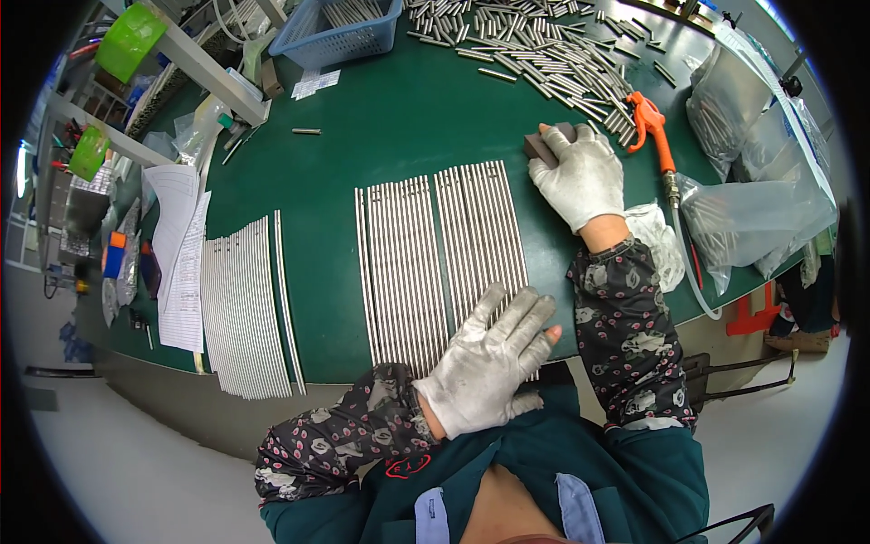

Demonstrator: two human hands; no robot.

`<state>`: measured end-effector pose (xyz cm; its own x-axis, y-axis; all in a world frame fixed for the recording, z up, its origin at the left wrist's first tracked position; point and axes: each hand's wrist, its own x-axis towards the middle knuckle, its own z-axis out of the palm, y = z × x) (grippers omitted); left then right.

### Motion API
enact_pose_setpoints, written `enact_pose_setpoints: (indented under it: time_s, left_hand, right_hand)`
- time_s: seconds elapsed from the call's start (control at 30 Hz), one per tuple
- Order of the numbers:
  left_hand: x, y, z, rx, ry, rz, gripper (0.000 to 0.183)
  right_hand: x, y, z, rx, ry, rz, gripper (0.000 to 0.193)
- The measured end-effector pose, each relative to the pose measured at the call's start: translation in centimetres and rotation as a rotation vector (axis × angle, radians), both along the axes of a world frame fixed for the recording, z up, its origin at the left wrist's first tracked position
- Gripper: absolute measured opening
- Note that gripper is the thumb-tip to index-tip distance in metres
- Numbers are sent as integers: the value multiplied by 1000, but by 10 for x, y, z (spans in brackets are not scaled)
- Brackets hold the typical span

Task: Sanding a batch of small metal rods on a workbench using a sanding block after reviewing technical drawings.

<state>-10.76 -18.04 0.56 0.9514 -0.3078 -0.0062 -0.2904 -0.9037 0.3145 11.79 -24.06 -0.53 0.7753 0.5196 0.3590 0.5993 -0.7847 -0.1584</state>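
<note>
Two side-by-side groups of long thin metal rods (pixel 403 272) (pixel 480 227) lie on the green table in front of me, with a narrow gap between them. Over the near end of the right-hand group rests my left hand (pixel 489 363), gloved in white, its fingers stretched out and nothing gripped. Beyond that group's far right corner, my right hand (pixel 584 181), also gloved, has its fingers curled around a dark grey-brown block (pixel 536 147). Part of the block is hidden under the glove. A third group of rods (pixel 240 308) lies at the left, with one rod (pixel 286 299) slightly apart from it.
Many short metal pins (pixel 535 54) are heaped at the far right, near a blue basket (pixel 340 36). An orange air gun (pixel 651 131) with a hose lies right of my right hand, by a white cloth (pixel 657 240) and plastic bags (pixel 743 208). Paper sheets (pixel 181 263) lie left.
</note>
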Motion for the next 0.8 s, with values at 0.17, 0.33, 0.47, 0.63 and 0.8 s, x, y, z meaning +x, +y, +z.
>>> enact_pose_setpoints:
  time_s: [0.17,0.33,0.47,0.63,0.8]
  left_hand:
    - [-19,28,10,8,-15,85,88]
    - [-40,48,1,76,68,180,99]
    - [-43,47,-3,55,46,155,107]
    - [-37,46,2,74,109,129,107]
    - [-36,43,-3,79,43,133,102]
  right_hand:
    - [0,-3,0,-3,-1,-18,45]
    - [1,-1,-2,-24,-25,-7,43]
    - [1,-3,0,0,-45,6,43]
    - [2,-3,-3,-3,-70,6,44]
    - [2,-3,-2,-18,-85,5,46]
